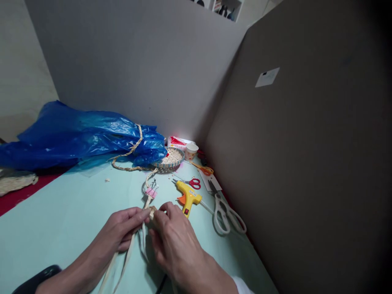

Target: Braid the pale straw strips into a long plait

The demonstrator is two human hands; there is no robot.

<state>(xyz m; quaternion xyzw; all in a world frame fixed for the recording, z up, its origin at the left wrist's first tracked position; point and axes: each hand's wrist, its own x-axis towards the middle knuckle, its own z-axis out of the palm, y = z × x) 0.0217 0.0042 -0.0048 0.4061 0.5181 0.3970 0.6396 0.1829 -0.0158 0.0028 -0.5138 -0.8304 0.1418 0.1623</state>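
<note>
A pale braided cord runs from the blue bag down to my hands, with loose flat strands hanging below them. My left hand pinches the braid's lower end between thumb and fingers. Close against it, my right hand is closed with its fingertips on a folded bit of the same pale strip; the exact grip is partly hidden. Just above the fingers, a pink binder clip is clamped on the braid.
A yellow glue gun, red-handled scissors and large grey-handled scissors lie to the right. Behind are a shallow woven basket, a paper cup and a blue plastic bag. Grey partitions enclose the table.
</note>
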